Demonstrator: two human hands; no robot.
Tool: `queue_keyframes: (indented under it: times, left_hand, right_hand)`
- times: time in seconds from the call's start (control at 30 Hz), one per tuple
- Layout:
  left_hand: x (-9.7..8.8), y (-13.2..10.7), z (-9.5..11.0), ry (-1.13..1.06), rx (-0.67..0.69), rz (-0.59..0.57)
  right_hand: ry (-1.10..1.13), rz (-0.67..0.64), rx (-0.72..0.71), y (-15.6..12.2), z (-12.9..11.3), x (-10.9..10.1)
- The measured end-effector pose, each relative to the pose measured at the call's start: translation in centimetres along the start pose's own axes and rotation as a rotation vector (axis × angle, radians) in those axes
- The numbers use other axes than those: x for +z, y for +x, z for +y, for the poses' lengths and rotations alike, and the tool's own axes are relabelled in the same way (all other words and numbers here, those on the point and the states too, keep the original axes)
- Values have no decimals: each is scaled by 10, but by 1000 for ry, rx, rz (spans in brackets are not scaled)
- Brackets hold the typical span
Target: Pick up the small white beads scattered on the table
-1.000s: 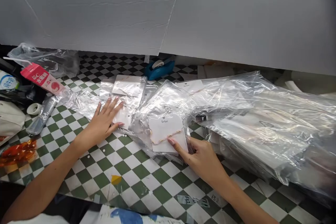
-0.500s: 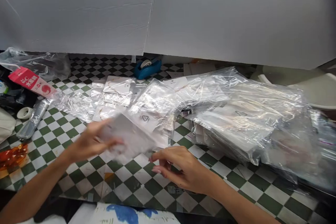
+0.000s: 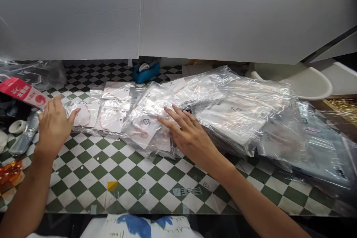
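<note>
My left hand [image 3: 55, 124] is at the left end of the row of packets, its thumb stretched away from its fingers. It is nearest a white card with a thin chain [image 3: 86, 115], among crinkled clear film. My right hand [image 3: 192, 139] lies spread, fingertips on a clear plastic bag [image 3: 153, 106] holding white cards, one showing a recycling mark. Between the hands are carded bracelets or chains [image 3: 111, 119] in clear packets. To the right of my right hand spreads a larger heap of clear bags [image 3: 234, 115] with more cards inside.
A blue tape dispenser [image 3: 146, 72] stands behind the packets. On the left are a pink drink carton [image 3: 25, 91], a white tape roll [image 3: 17, 126] and orange-red pieces [image 3: 11, 173]. White bins [image 3: 292, 78] stand at the back right. A grey board [image 3: 195, 15] hangs over the table's rear.
The white card in my left hand has left it, and that hand has moved left and back. My right hand has moved back and spread onto the bag. The view has shifted slightly right.
</note>
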State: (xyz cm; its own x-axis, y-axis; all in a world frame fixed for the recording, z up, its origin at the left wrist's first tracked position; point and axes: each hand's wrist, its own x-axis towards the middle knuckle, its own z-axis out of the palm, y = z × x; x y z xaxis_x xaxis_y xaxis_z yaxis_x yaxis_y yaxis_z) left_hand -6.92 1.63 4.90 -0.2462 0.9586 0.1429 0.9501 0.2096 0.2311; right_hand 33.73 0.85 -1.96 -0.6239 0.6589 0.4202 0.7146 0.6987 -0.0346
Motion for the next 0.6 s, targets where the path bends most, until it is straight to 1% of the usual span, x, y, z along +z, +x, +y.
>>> queue_keyframes:
  times: [0.07,0.17,0.23,0.3,0.37,0.43,0.5,0.6]
  left_hand:
    - [5,-4,10,-6,160,-22]
    - [18,-12,24,-65,431,-120]
    - [29,-18,30,-82,609,-156]
    - [39,-24,34,-88,737,-184]
    - [43,-27,36,-98,774,-192]
    - [42,-27,37,-114,760,-157]
    - [38,-26,38,-145,714,-99]
    - [33,-26,40,-229,630,-43]
  right_hand:
    - [-52,-53,-58,8,-5,2]
    - [-80,-130,-143,21,-15,7]
    - [-83,-126,-177,30,-19,13]
    - [-78,-79,-194,36,-20,18]
    - [-61,-29,-211,42,-17,20]
    - [-32,13,-211,47,-8,15]
    - [59,139,-143,51,4,2]
    - [177,371,25,55,23,-26]
